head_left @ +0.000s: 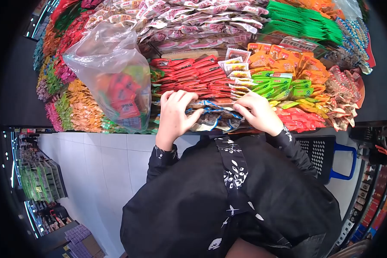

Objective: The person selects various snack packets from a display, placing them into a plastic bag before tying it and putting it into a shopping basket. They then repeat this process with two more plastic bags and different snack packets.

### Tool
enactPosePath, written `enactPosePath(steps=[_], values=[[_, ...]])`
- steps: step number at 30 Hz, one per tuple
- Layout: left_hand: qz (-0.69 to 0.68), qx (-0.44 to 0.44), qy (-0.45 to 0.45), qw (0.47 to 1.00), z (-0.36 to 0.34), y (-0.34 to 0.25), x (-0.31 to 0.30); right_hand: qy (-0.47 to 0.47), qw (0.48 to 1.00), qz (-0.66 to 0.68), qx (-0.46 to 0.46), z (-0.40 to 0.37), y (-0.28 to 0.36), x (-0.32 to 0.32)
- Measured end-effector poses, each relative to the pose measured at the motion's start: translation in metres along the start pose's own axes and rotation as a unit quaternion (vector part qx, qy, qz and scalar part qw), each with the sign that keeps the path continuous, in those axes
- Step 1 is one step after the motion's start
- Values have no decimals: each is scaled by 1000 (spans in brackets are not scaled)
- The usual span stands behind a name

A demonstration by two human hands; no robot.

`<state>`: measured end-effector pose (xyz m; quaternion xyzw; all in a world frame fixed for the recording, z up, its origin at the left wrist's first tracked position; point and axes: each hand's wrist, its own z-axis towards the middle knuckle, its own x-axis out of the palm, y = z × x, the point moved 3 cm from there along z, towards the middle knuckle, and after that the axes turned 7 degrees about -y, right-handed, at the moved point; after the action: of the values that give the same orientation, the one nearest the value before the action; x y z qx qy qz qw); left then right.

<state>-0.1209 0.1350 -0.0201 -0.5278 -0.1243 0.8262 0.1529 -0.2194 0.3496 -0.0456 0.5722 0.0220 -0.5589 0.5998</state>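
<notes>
At the front edge of the display, my left hand (177, 115) rests with thumb and fingers apart at the left end of a row of blue-and-clear packets (215, 115). My right hand (259, 112) is at the right end of that row, its thumb and fingers bent around the packets' edge; whether it pinches one is hard to tell. Red packets (195, 77) lie in rows just behind both hands. White-edged packets (239, 69) stand between the red ones and the green packets (275, 86).
A clear plastic bag (112, 73) holding colourful packets sits left of my left hand. Orange packets (288, 60) and reddish packets (303, 119) lie to the right. Below the display's right side is a black basket (316, 152) with a blue handle.
</notes>
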Motion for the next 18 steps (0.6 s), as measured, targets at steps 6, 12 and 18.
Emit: enactPosePath(steps=[6, 12, 18], values=[[9, 74, -21, 997, 11, -19, 6, 71, 997, -6, 4, 32, 0, 2], [-91, 150, 35, 984, 12, -9, 18, 163, 979, -124, 8, 49, 5, 8], [-111, 151, 34, 982, 7, -8, 16, 46, 984, -163, -61, 44, 7, 16]])
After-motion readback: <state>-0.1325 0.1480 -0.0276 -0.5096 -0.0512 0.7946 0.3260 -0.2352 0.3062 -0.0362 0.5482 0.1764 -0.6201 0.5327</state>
